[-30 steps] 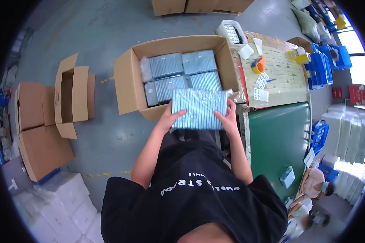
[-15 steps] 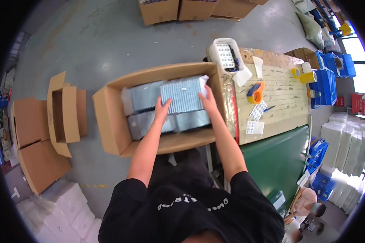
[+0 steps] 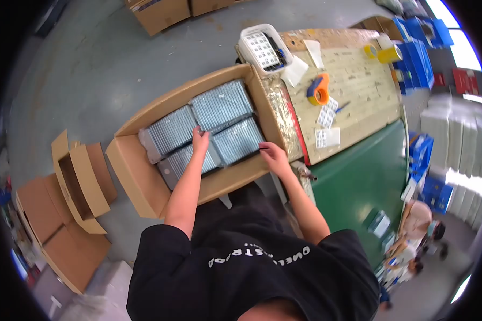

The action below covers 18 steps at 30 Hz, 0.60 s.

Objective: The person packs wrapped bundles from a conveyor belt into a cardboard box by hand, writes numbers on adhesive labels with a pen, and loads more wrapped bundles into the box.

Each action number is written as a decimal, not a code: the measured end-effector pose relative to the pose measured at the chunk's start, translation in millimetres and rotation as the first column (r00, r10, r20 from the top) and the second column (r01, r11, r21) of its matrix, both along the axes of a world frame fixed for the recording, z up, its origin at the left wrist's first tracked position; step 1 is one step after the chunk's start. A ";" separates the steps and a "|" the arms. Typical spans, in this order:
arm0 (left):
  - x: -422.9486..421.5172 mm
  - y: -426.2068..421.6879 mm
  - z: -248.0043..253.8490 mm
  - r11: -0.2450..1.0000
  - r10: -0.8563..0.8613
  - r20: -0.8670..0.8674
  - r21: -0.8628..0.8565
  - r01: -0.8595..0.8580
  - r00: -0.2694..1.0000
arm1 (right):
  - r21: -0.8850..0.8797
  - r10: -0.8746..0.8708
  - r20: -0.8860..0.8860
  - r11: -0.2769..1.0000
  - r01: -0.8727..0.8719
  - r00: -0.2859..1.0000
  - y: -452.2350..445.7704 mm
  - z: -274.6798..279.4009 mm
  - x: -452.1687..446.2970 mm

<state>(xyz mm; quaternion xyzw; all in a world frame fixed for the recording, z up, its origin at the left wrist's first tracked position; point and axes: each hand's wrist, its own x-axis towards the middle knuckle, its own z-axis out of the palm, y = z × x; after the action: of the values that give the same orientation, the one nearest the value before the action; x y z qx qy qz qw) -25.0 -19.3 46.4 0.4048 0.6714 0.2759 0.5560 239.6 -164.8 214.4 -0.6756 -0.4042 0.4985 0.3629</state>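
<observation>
An open cardboard box (image 3: 139, 184) holds several plastic-wrapped packs of light blue ridged items in two rows. My left hand (image 3: 200, 141) is over the middle of the packs, its fingers bent together at the gap between them; what they hold, if anything, is too small to make out. At the box's right side, my right hand (image 3: 273, 157) pinches a small dark thing beside the lower right pack (image 3: 238, 140). The upper right pack (image 3: 221, 105) lies flat, with neither hand on it.
Right of the box stands a worn wooden table (image 3: 369, 80) with an orange tape dispenser (image 3: 319, 90), label sheets and a white basket (image 3: 262, 52). A green surface (image 3: 359, 166) adjoins it. Other open cartons (image 3: 80, 187) stand left. Co-workers are at the lower right.
The pack that was in both hands now lies in the box at the upper right. Both hands have let go of it and moved down towards me. The view has turned.
</observation>
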 end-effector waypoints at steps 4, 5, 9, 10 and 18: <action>-22.2 -53.9 61.2 0.979 -0.098 0.182 -0.159 0.128 0.978 | 0.095 -0.334 0.080 0.940 0.327 0.939 -85.5 39.9 -16.1; -30.2 -71.7 77.3 0.977 -0.126 0.252 -0.138 0.164 0.959 | 0.108 -0.422 0.060 0.904 0.415 0.904 -108.3 51.0 -23.0; -46.9 -145.8 145.0 0.937 -0.334 0.237 0.193 0.292 0.912 | 0.194 -0.688 0.008 0.713 0.674 0.726 -199.5 62.3 -39.0; -45.7 -161.1 172.2 0.910 -0.385 0.211 0.248 0.332 0.898 | 0.206 -0.747 -0.006 0.650 0.732 0.665 -223.8 59.6 -42.3; 28.0 -244.4 217.4 0.647 -0.758 0.142 0.282 0.708 0.636 | 0.278 -0.887 0.330 0.418 0.865 0.323 -407.5 40.6 44.4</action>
<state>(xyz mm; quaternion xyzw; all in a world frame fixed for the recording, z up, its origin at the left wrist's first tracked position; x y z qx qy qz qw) 3.0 -263.7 263.8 0.6591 0.3414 0.1391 0.6555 284.0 -572.3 255.0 -0.8671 -0.0570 0.0509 0.4922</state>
